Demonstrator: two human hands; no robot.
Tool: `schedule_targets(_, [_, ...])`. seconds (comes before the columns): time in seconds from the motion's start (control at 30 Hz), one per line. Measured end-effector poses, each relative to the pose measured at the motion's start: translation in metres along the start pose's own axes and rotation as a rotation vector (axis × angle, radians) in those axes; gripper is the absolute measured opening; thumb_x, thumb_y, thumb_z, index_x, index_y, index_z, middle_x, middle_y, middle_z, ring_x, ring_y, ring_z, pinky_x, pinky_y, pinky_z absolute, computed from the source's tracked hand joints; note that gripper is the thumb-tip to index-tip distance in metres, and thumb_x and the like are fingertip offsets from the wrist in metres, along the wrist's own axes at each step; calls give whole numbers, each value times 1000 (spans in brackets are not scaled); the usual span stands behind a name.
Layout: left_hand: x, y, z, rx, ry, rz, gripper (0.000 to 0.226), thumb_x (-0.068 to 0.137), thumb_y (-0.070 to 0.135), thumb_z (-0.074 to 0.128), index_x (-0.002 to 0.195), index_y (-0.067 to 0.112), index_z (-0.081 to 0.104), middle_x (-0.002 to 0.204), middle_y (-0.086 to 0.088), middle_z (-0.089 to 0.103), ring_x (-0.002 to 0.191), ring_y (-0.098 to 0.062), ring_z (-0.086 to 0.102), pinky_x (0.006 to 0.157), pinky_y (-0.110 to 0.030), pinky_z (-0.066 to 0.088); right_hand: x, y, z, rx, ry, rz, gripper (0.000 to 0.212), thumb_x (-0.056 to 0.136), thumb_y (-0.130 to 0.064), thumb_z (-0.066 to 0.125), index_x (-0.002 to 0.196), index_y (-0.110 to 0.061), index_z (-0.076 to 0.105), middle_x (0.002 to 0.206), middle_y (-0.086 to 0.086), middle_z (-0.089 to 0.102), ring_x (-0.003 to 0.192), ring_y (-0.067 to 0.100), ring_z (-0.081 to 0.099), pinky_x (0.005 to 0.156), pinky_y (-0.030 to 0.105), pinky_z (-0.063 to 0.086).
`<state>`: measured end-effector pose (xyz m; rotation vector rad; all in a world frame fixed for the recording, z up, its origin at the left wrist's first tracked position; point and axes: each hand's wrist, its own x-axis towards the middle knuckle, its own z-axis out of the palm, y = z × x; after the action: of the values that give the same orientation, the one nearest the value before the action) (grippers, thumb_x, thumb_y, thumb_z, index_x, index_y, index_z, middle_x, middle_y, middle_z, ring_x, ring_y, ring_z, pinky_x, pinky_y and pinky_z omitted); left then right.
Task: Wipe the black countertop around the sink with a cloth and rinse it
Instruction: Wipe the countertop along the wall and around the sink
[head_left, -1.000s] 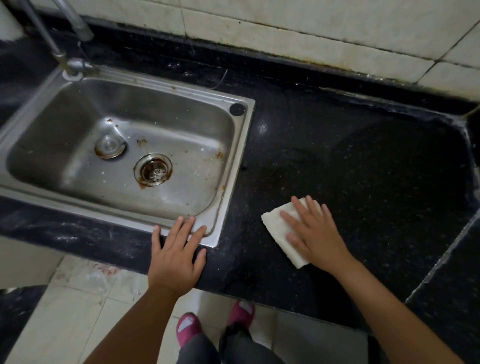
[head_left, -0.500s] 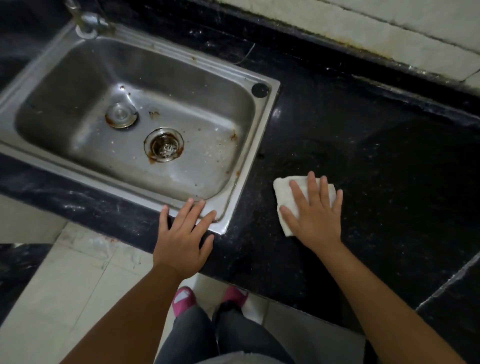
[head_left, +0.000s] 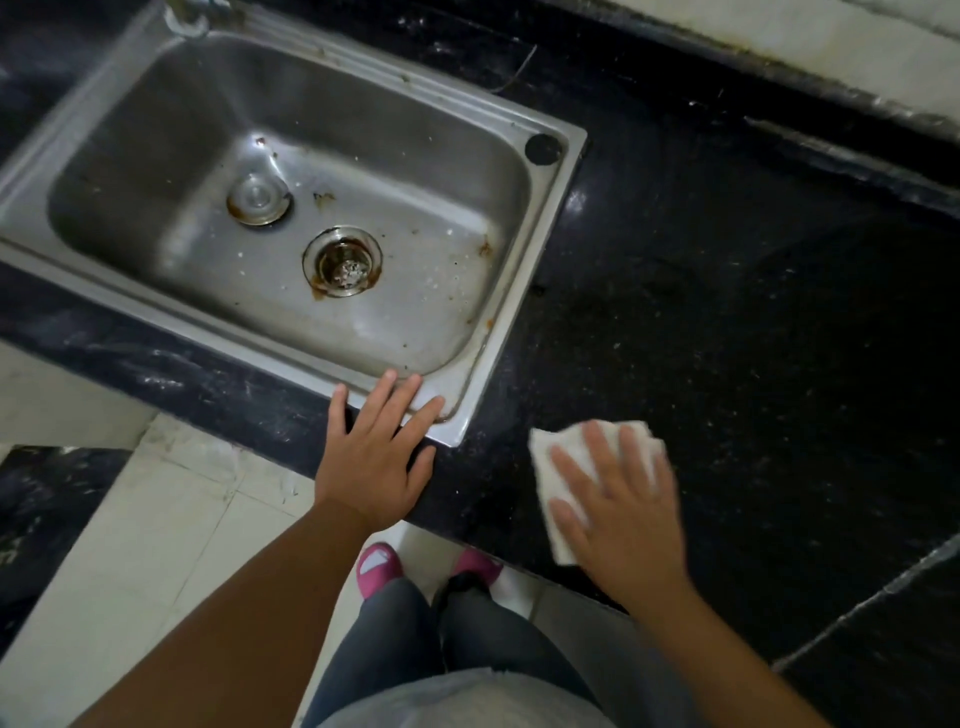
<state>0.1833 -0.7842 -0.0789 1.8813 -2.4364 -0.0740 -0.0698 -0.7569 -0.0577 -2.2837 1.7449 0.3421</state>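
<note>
1. Head view: two hands are in sight. The right hand (head_left: 626, 512) lies flat with fingers straight and spread, pressing one white cloth (head_left: 553, 470) onto the black countertop (head_left: 727, 312), near its front edge and just right of the sink's near corner. The hand is motion-blurred.
2. The left hand (head_left: 376, 452) rests open, fingers straight and slightly apart, its fingertips on the front rim of the sink (head_left: 563, 208) and its palm over the counter edge; it holds nothing.
3. One steel sink, with one open drain (head_left: 343, 262), one round plug (head_left: 258, 200) lying beside it in the basin, and one dark hole (head_left: 543, 149) in the far right corner of the rim.
4. Two pink shoes (head_left: 379, 569) stand on the pale floor tiles (head_left: 156, 519) below.
</note>
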Motion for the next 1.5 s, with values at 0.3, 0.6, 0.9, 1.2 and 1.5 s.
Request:
schedule_targets(0.3, [0,0,-1,-8,-11,1,42,84,37,33,123,23,42,130,-11,55,127,-24,31,104,-50,11,140,47,-63,134,14,495,53,98,-45,20,147,-34,7,157,3,-5,142,34,-10,112,57,-4])
schedule_targets(0.6, [2,2,-5,-23,-39,-11,46,96,42,11,123,22,42,130,-13,54,127,-26,30,105,-49,11,32,-9,-9,-13,81,-76,48,97,-45,12,133,-29,39,144,6,36,131,37,28,103,57,20])
schedule_targets(0.9, [1,1,-6,-48,-79,-22,42,95,42,16,123,24,42,130,-11,54,127,-25,31,109,-44,2,153,-7,-60,157,-34,203,52,98,-45,16,147,-36,1,156,-6,-16,141,27,-20,112,53,-9])
schedule_targets(1.2, [3,-1,-9,-50,-173,-43,53,95,45,3,125,25,41,131,-10,54,127,-24,31,108,-44,2,194,4,-79,203,-16,301,50,99,-41,14,147,-33,1,156,-2,-15,141,29,-19,112,53,-10])
schedule_targets(1.5, [5,2,-16,-35,-248,-44,52,96,45,2,125,25,41,128,-11,56,126,-24,32,109,-43,0,-5,38,-2,132,43,336,56,96,-49,1,130,-31,42,138,6,45,125,32,33,98,56,35])
